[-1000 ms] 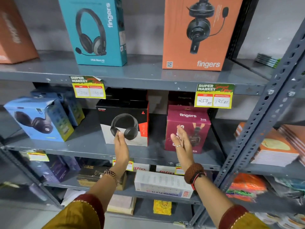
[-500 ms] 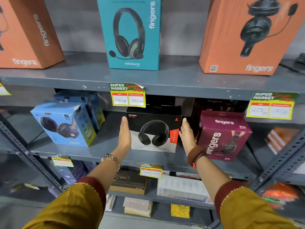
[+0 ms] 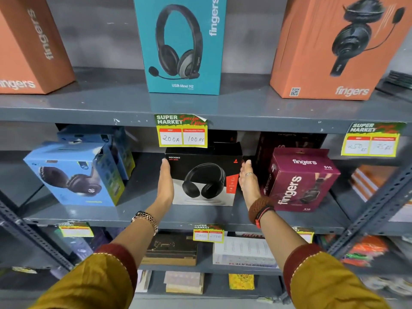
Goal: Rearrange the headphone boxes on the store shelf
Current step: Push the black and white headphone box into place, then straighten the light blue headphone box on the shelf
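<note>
A black headphone box (image 3: 205,175) stands upright in the middle of the grey middle shelf (image 3: 138,210). My left hand (image 3: 166,186) lies flat against its left side and my right hand (image 3: 248,186) flat against its right side, fingers straight, so the box is clasped between both palms. A maroon "fingers" box (image 3: 301,179) stands just right of my right hand, turned at an angle. A blue headphone box (image 3: 73,175) sits further left, with another blue box behind it. More dark boxes stand behind the black and maroon ones.
On the upper shelf stand a teal headset box (image 3: 182,45), an orange box (image 3: 323,52) at right and another orange box (image 3: 29,45) at left. A price tag (image 3: 181,131) hangs above the black box. A slanted metal post (image 3: 379,206) borders the right.
The view has shifted left and closer. My hands moved from in front of the black and maroon boxes to either side of the black box and closed in on it.
</note>
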### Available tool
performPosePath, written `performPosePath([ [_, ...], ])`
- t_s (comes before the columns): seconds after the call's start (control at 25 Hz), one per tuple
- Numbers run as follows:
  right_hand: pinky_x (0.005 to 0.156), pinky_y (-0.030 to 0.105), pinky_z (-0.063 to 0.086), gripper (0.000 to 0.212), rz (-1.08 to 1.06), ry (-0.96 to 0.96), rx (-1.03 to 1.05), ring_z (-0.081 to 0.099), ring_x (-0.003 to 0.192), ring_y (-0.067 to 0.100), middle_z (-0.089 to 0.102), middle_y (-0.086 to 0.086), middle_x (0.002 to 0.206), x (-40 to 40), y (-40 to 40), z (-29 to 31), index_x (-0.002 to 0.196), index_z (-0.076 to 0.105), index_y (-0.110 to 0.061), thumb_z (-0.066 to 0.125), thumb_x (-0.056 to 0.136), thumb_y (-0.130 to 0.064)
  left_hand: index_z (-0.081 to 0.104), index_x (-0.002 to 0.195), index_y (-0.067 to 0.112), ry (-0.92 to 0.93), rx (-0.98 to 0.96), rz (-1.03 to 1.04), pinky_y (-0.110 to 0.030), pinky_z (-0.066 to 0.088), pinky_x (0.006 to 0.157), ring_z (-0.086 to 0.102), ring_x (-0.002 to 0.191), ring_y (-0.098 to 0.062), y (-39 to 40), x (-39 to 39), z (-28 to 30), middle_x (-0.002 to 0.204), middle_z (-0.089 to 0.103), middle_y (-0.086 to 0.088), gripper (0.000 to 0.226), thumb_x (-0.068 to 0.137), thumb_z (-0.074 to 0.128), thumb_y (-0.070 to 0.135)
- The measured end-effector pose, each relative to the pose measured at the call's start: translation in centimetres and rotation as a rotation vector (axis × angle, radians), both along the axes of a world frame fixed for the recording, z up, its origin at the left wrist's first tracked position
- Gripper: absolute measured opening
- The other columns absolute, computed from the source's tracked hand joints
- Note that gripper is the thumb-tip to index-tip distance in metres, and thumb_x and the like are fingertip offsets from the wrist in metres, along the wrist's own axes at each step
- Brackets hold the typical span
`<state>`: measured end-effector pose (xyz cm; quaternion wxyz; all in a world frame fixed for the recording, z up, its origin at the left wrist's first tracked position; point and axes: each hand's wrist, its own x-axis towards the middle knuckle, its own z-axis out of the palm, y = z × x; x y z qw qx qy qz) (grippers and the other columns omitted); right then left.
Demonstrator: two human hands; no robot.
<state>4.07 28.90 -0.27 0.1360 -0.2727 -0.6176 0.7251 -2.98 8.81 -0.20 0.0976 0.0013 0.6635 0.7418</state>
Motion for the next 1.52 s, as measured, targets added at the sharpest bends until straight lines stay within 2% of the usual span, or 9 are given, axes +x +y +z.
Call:
performPosePath([
  [0.4, 0.116, 0.041, 0.018, 0.074, 0.009, -0.012, -0.016, 0.026, 0.142, 0.024, 0.025, 0.004, 0.156, -0.4, 0.4, -0.2, 0.146, 0.023, -0.022, 0.020, 0.086, -0.066, 0.020, 0.152, 0.038, 0.040, -0.069, 0.045, -0.045, 0.010, 0.124, 0.014, 0.150, -0.010, 0.0, 0.2, -1.0, 0.162, 0.021, 0.013, 0.115, 0.054, 0.022, 0.099],
  [0.68, 0.118, 0.044, 0.015, 0.081, 0.051, -0.024, -0.031, 0.023, 0.143, 0.024, 0.022, 0.004, 0.157, -0.1, 0.6, -0.1, 0.146, 0.022, -0.024, 0.020, 0.080, -0.072, 0.019, 0.152, 0.037, 0.019, -0.091, 0.012, -0.046, 0.010, 0.124, 0.016, 0.151, -0.013, 0.0, -0.3, -1.8, 0.162, 0.021, 0.010, 0.127, 0.044, 0.024, 0.103],
  [0.76, 0.118, 0.044, 0.016, 0.082, 0.068, -0.017, -0.036, 0.024, 0.143, 0.025, 0.022, 0.005, 0.157, 0.0, 0.7, -0.2, 0.146, 0.021, -0.024, 0.020, 0.080, -0.072, 0.020, 0.152, 0.036, -0.006, -0.070, -0.005, -0.047, 0.013, 0.123, 0.021, 0.150, -0.017, -0.3, -0.3, -1.7, 0.161, 0.025, 0.006, 0.119, 0.052, 0.027, 0.100],
  [0.84, 0.117, 0.043, 0.019, 0.080, 0.087, 0.000, -0.029, 0.025, 0.143, 0.025, 0.023, 0.005, 0.157, 0.1, 0.8, -0.2, 0.146, 0.021, -0.024, 0.020, 0.082, -0.070, 0.020, 0.153, 0.032, 0.014, -0.035, -0.003, -0.044, 0.015, 0.123, 0.024, 0.149, -0.020, -0.1, 0.2, -1.3, 0.160, 0.028, 0.003, 0.087, 0.080, 0.023, 0.081],
  [0.92, 0.115, 0.041, 0.020, 0.079, 0.088, 0.018, -0.035, 0.027, 0.142, 0.024, 0.026, 0.004, 0.156, 0.5, 0.7, 0.1, 0.146, 0.022, -0.024, 0.022, 0.082, -0.070, 0.016, 0.154, 0.027, 0.027, -0.028, 0.008, -0.039, 0.014, 0.122, 0.020, 0.150, -0.019, 0.1, 0.6, -1.3, 0.161, 0.024, 0.002, 0.066, 0.096, 0.016, 0.060],
  [1.12, 0.117, 0.041, 0.022, 0.058, -0.027, 0.000, 0.029, 0.033, 0.139, 0.023, 0.029, 0.000, 0.154, 3.6, -1.5, -2.0, 0.144, 0.027, -0.026, 0.031, 0.093, -0.052, 0.011, 0.155, 0.024, -0.045, -0.102, 0.077, -0.040, 0.006, 0.124, 0.011, 0.152, -0.017, -2.0, 1.1, -5.3, 0.165, 0.010, 0.004, 0.069, 0.096, 0.011, 0.060],
  [1.36, 0.116, 0.039, 0.025, 0.049, -0.093, -0.040, 0.025, 0.038, 0.135, 0.021, 0.041, 0.002, 0.146, 5.0, -7.7, -6.4, 0.136, 0.041, -0.019, 0.036, 0.094, -0.044, 0.019, 0.154, 0.021, -0.173, -0.136, 0.167, -0.038, 0.011, 0.123, 0.020, 0.150, -0.020, -9.1, 1.9, -9.1, 0.162, 0.021, 0.000, 0.077, 0.092, 0.017, 0.068],
  [1.44, 0.115, 0.037, 0.027, 0.050, -0.081, 0.012, -0.029, 0.041, 0.133, 0.021, 0.047, 0.006, 0.143, 3.6, -11.1, -6.6, 0.131, 0.047, -0.014, 0.039, 0.092, -0.044, 0.021, 0.154, 0.024, -0.105, -0.145, 0.209, -0.038, 0.013, 0.123, 0.022, 0.149, -0.018, -13.0, 0.9, -8.4, 0.161, 0.024, 0.002, 0.084, 0.087, 0.022, 0.075],
  [1.52, 0.113, 0.033, 0.029, 0.041, -0.036, 0.086, -0.108, 0.047, 0.127, 0.020, 0.054, 0.009, 0.134, 1.5, -15.4, -5.7, 0.119, 0.055, -0.010, 0.040, 0.093, -0.038, 0.013, 0.155, 0.019, 0.012, -0.204, 0.231, -0.033, 0.007, 0.123, 0.013, 0.151, -0.015, -17.0, -0.8, -7.2, 0.164, 0.013, 0.002, 0.068, 0.099, 0.020, 0.056],
])
